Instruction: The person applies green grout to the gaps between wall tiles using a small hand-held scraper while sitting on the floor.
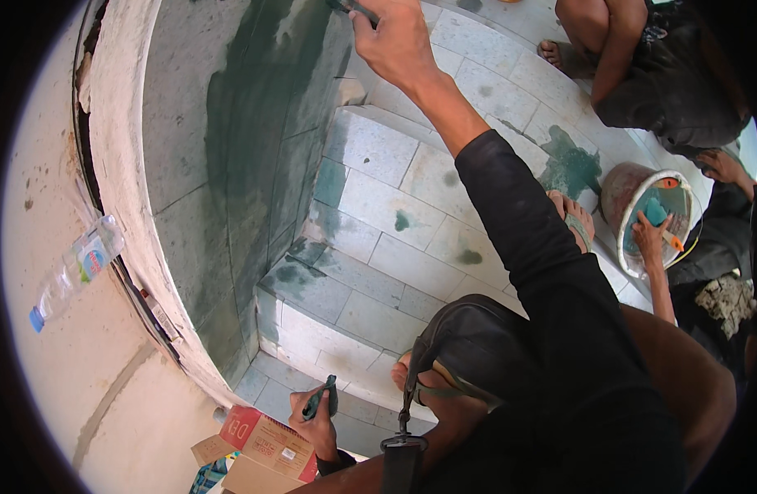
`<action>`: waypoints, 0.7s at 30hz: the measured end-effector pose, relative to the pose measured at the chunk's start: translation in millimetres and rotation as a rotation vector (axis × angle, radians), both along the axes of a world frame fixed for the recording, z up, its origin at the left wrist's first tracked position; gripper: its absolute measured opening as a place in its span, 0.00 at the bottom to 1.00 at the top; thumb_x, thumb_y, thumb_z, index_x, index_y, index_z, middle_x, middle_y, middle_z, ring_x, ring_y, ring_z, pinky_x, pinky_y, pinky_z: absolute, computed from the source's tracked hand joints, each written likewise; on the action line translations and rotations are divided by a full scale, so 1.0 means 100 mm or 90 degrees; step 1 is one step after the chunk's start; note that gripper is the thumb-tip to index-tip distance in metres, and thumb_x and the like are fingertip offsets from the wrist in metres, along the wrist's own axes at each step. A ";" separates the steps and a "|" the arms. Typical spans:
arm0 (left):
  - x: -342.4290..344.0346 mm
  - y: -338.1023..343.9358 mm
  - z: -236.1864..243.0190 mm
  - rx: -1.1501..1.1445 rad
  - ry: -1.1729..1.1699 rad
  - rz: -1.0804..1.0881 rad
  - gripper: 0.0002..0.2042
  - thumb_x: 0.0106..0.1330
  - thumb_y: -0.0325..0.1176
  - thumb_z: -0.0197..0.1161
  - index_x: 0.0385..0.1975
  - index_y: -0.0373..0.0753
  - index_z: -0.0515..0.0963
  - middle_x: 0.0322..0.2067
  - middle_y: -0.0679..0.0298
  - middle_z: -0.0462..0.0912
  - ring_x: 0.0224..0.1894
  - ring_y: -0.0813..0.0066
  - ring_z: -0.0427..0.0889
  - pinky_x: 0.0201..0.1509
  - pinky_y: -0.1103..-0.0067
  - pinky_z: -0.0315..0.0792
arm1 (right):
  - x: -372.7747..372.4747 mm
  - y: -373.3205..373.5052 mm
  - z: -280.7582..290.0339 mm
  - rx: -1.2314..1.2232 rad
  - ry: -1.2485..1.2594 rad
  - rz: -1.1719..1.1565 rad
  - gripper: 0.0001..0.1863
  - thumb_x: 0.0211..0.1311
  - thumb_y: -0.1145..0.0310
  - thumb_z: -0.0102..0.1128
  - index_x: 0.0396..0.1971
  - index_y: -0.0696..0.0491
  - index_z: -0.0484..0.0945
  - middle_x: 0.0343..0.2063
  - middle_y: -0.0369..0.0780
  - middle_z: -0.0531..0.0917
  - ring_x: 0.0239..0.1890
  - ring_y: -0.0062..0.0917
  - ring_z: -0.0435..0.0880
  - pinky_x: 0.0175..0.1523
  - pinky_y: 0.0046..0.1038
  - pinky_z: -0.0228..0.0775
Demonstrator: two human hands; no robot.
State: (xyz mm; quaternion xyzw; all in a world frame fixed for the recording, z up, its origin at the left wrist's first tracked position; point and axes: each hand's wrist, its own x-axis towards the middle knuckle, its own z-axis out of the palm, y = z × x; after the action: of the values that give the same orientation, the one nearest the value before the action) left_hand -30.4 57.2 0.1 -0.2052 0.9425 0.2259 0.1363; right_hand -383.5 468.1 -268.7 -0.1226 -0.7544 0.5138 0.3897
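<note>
My right hand (397,41) reaches up to the stone-tiled wall (181,123), its fingers closed round a dark tool (358,10) partly cut off by the top edge; its kind cannot be made out. A broad wet, dark green patch (255,107) covers part of that wall beside it. Low down, my left hand (311,421) grips a small dark green piece (321,401), possibly a pad or sponge, above the lowest step. Pale tiled steps (378,214) with several damp green spots lie between my two hands.
At right, a co-worker's hand (648,236) holds a turquoise piece in a bucket (629,189). Another person (675,99) squats at the upper right. A plastic bottle (78,267) lies on the ledge at left. An open carton (271,449) stands near my left hand. A black strap (404,461) hangs before me.
</note>
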 end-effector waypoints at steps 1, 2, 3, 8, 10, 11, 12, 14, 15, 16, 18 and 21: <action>-0.01 0.03 0.01 -0.004 0.000 0.004 0.08 0.58 0.16 0.72 0.37 0.29 0.89 0.31 0.60 0.83 0.36 0.72 0.79 0.44 0.78 0.73 | -0.01 -0.02 0.00 0.011 -0.009 0.009 0.23 0.56 0.83 0.61 0.54 0.58 0.85 0.50 0.55 0.79 0.54 0.50 0.78 0.61 0.42 0.71; -0.02 0.04 0.01 -0.005 -0.002 0.005 0.10 0.56 0.15 0.72 0.38 0.30 0.90 0.31 0.59 0.84 0.37 0.71 0.79 0.45 0.77 0.73 | -0.01 -0.01 -0.02 0.040 -0.027 0.003 0.23 0.57 0.82 0.61 0.55 0.58 0.85 0.50 0.55 0.80 0.53 0.49 0.79 0.60 0.41 0.72; -0.03 0.04 0.00 -0.002 -0.003 0.007 0.10 0.56 0.15 0.72 0.38 0.30 0.90 0.31 0.59 0.84 0.37 0.71 0.79 0.46 0.77 0.73 | -0.02 0.00 -0.06 0.068 -0.045 -0.003 0.22 0.58 0.81 0.62 0.55 0.59 0.85 0.50 0.55 0.81 0.53 0.47 0.80 0.59 0.40 0.73; -0.05 0.07 0.01 0.011 -0.009 0.019 0.09 0.56 0.16 0.72 0.37 0.30 0.90 0.31 0.60 0.84 0.37 0.70 0.79 0.46 0.77 0.73 | 0.06 -0.12 -0.49 0.085 -0.106 -0.008 0.20 0.61 0.76 0.66 0.54 0.58 0.86 0.52 0.53 0.81 0.55 0.45 0.80 0.62 0.40 0.73; -0.06 0.11 0.00 0.008 -0.004 0.017 0.09 0.56 0.16 0.72 0.37 0.30 0.90 0.31 0.60 0.84 0.37 0.70 0.79 0.46 0.77 0.73 | 0.08 -0.15 -0.56 0.041 -0.149 0.026 0.20 0.62 0.77 0.63 0.55 0.57 0.86 0.53 0.52 0.80 0.57 0.45 0.79 0.63 0.40 0.73; -0.06 0.11 0.02 0.003 -0.004 0.017 0.09 0.56 0.16 0.72 0.37 0.30 0.90 0.31 0.60 0.84 0.37 0.70 0.79 0.46 0.77 0.73 | 0.10 -0.18 -0.52 -0.047 -0.147 0.020 0.20 0.62 0.77 0.63 0.55 0.56 0.87 0.53 0.52 0.80 0.57 0.44 0.79 0.63 0.40 0.73; -0.05 0.11 0.02 0.006 -0.003 0.017 0.09 0.56 0.16 0.73 0.37 0.30 0.90 0.31 0.60 0.84 0.37 0.71 0.79 0.46 0.77 0.73 | 0.11 -0.19 -0.41 -0.133 -0.142 0.014 0.20 0.62 0.77 0.63 0.55 0.55 0.87 0.53 0.51 0.80 0.57 0.44 0.78 0.63 0.40 0.73; -0.04 0.09 0.02 0.013 -0.001 0.015 0.10 0.56 0.16 0.73 0.37 0.30 0.90 0.31 0.60 0.84 0.37 0.71 0.79 0.45 0.77 0.73 | 0.07 -0.23 -0.21 -0.281 -0.096 -0.006 0.20 0.62 0.77 0.63 0.55 0.56 0.86 0.52 0.52 0.81 0.54 0.43 0.81 0.60 0.39 0.74; -0.03 0.06 0.02 0.008 0.000 0.000 0.08 0.57 0.16 0.72 0.37 0.29 0.89 0.31 0.60 0.83 0.36 0.72 0.79 0.44 0.77 0.73 | 0.02 -0.29 -0.12 -0.344 -0.055 -0.019 0.20 0.63 0.77 0.65 0.55 0.57 0.86 0.50 0.53 0.83 0.50 0.43 0.83 0.56 0.37 0.76; -0.02 0.04 0.02 0.003 0.001 -0.015 0.07 0.58 0.17 0.71 0.36 0.28 0.88 0.32 0.60 0.82 0.36 0.73 0.79 0.44 0.78 0.73 | -0.03 -0.35 -0.06 -0.408 -0.014 -0.033 0.20 0.63 0.77 0.66 0.55 0.59 0.85 0.48 0.54 0.84 0.46 0.42 0.86 0.53 0.36 0.77; -0.02 0.02 0.01 -0.002 0.000 -0.033 0.06 0.60 0.17 0.70 0.36 0.27 0.87 0.32 0.61 0.81 0.35 0.74 0.78 0.43 0.78 0.73 | -0.16 -0.45 -0.13 -0.177 0.000 -0.147 0.19 0.64 0.75 0.67 0.55 0.60 0.85 0.47 0.53 0.85 0.43 0.40 0.87 0.50 0.35 0.78; -0.02 0.01 0.00 -0.002 -0.008 -0.026 0.06 0.60 0.17 0.70 0.36 0.27 0.87 0.32 0.61 0.81 0.36 0.74 0.78 0.43 0.78 0.73 | -0.18 -0.51 -0.12 -0.230 -0.039 -0.145 0.19 0.64 0.73 0.68 0.55 0.60 0.85 0.46 0.53 0.86 0.42 0.41 0.88 0.49 0.34 0.79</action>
State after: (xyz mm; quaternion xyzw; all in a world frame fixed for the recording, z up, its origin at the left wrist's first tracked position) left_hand -32.1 58.4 0.4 -0.1874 0.9460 0.2205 0.1463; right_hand -401.3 416.7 -280.3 -0.2907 -0.6428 0.5893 0.3937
